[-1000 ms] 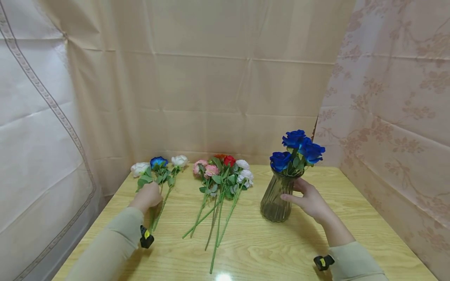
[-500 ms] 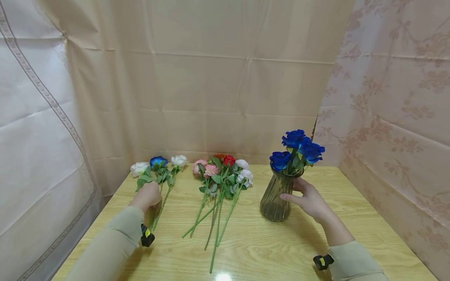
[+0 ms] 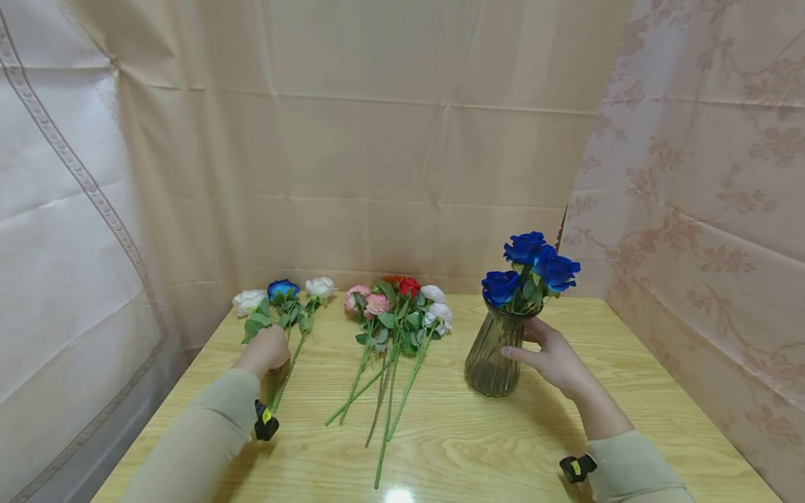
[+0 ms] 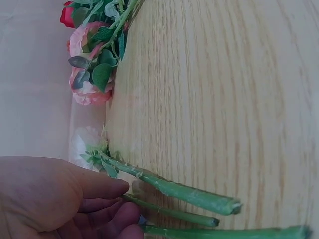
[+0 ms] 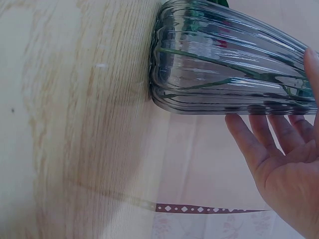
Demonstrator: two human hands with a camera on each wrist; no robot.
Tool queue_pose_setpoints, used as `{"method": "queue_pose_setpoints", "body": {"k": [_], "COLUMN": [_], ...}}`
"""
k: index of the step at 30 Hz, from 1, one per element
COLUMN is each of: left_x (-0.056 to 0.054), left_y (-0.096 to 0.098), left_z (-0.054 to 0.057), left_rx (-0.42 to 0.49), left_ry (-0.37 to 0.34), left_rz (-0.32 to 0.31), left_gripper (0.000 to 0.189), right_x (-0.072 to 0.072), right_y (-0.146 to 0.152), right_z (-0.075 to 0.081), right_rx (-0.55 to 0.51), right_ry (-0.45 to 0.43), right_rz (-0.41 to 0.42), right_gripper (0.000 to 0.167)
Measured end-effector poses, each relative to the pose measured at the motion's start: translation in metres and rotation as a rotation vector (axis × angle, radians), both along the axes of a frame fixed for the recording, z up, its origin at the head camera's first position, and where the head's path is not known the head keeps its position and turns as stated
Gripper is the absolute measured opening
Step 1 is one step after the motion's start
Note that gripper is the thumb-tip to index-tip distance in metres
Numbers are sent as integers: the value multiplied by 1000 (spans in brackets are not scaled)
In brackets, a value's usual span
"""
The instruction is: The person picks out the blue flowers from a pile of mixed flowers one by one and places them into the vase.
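At the table's left lie two white roses (image 3: 321, 287) and a blue rose (image 3: 284, 289), side by side with their stems toward me. My left hand (image 3: 267, 351) is low over these stems, thumb and fingertips closing on one green stem (image 4: 174, 214); which flower it belongs to is hard to tell. A ribbed, smoky glass vase (image 3: 493, 356) stands upright at the right, holding three blue roses (image 3: 527, 249). My right hand (image 3: 556, 360) holds the vase from its right side, thumb in front and fingers behind. Its fingertips (image 5: 233, 121) touch the glass.
Between the hands lies a bunch of pink flowers (image 3: 377, 305), a red rose (image 3: 409, 287) and white flowers (image 3: 438, 316), with long stems pointing toward me. A beige curtain (image 3: 402, 154) hangs behind the wooden table (image 3: 478, 454); patterned cloth (image 3: 711, 209) hangs at the right.
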State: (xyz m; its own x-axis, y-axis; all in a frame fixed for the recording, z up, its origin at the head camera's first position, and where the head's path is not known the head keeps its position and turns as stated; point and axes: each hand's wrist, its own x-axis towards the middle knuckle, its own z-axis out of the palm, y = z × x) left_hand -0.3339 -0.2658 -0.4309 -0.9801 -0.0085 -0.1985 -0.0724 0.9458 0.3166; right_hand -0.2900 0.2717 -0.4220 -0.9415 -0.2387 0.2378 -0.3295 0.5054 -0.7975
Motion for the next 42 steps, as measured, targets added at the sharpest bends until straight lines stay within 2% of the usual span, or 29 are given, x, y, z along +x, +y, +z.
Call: {"method": "queue_pose_setpoints", "body": {"k": [11, 17, 23, 31, 35, 42], "left_x": [4, 2, 2, 0, 1, 2], "left_y": [0, -3, -9, -15, -17, -13], "left_z": [1, 0, 0, 3, 5, 11], "left_rx": [63, 75, 96, 130, 150, 180], "left_ry": [-7, 4, 69, 169, 217, 283], "left_rz": [29, 56, 61, 14, 4, -8], "left_gripper": [32, 28, 25, 40, 42, 42], "right_x": [-1, 0, 0, 2, 2, 1], "right_y": [-1, -1, -1, -1, -1, 0], "right_z": [0, 0, 0, 1, 1, -1], "right_rx": [-4, -6, -8, -3, 1, -5], "right_ry": [1, 1, 5, 2, -7, -1], "right_rz": [3, 3, 7, 1, -4, -2], "right_gripper": [83, 83, 83, 84, 85, 84]}}
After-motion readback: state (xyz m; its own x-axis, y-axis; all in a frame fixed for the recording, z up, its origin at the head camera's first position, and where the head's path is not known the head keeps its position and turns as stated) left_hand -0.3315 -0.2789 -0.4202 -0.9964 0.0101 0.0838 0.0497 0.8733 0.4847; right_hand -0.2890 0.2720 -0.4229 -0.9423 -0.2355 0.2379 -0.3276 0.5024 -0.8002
